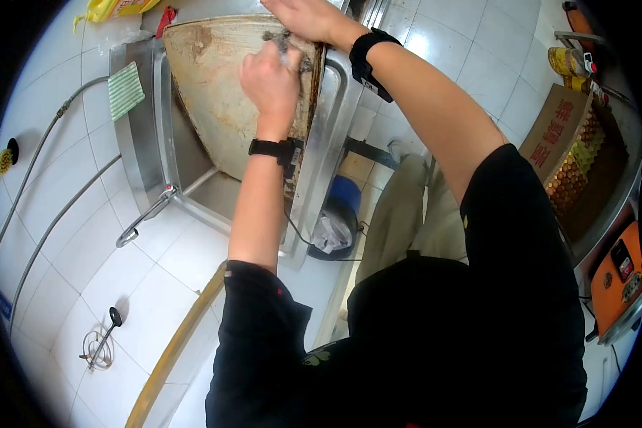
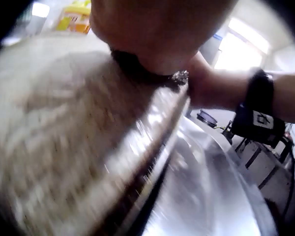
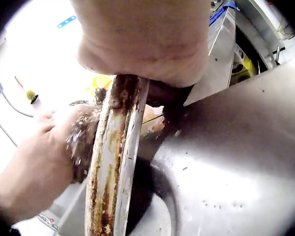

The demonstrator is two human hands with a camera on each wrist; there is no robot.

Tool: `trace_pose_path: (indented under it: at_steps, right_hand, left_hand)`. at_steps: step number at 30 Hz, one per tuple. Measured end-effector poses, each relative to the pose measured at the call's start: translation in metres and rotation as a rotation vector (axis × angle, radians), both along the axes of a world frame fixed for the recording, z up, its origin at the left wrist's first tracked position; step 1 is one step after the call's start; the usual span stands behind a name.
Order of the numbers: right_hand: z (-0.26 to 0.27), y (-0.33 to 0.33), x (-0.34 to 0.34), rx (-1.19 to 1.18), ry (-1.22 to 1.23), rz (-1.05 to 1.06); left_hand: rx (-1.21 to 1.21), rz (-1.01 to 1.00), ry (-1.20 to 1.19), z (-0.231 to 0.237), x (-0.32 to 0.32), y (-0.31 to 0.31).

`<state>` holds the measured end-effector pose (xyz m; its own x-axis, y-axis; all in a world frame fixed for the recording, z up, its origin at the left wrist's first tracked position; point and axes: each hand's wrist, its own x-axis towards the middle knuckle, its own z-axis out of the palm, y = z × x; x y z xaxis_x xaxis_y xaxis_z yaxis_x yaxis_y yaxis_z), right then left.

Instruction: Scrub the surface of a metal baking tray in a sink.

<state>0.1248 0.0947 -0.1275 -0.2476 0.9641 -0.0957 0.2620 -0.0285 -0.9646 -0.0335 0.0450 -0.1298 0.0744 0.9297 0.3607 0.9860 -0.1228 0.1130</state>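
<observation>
A large stained metal panel (image 1: 214,85) with browned, rusty edges (image 3: 108,182) stands tilted in the steel sink (image 1: 328,135). My left hand (image 1: 269,82) holds a wad of steel wool (image 3: 83,140) against its face, near the right-hand edge. Grey suds or strands show around those fingers. Farther up the same edge, my right hand (image 1: 303,18) grips the panel, its wrist crossing over the rim. The right fingertips are partly cut off in the head view and hidden behind the hand in the right wrist view.
A green striped cloth (image 1: 126,91) hangs over the sink's left rim, near a faucet (image 1: 146,217). A yellow bottle (image 1: 121,7) lies beyond. Below the sink stands a blue bin (image 1: 342,196) with a plastic bag. A cardboard box (image 1: 574,150) is at the right.
</observation>
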Motion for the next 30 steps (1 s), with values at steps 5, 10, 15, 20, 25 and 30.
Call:
trace_pose_path:
  at_steps: [5,10,15,20,25,30]
  right_hand:
    - [0.008,-0.004,0.002,0.033,-0.019,-0.035]
    - [-0.033,0.013,-0.019,0.190,-0.133,-0.084]
    - [-0.016,0.006,-0.006,-0.028,-0.043,0.021]
    - [-0.007,0.001,-0.003,0.070,-0.024,-0.045]
    - [-0.022,0.013,-0.014,0.062,-0.106,-0.071]
    - [-0.023,0.007,-0.012,0.084,-0.090,-0.075]
  left_hand:
    - [0.086,-0.107,0.105,0.003,-0.038,0.038]
    - [0.046,0.074,0.113,0.009,-0.021,0.025]
    - [0.067,-0.324,0.083,0.001,0.013,-0.013]
    - [0.072,-0.090,0.202,0.015,-0.022,0.036]
    - [0.131,-0.344,0.036,-0.006,0.019,-0.025]
    - [0.104,-0.359,0.076,0.009,0.016,0.015]
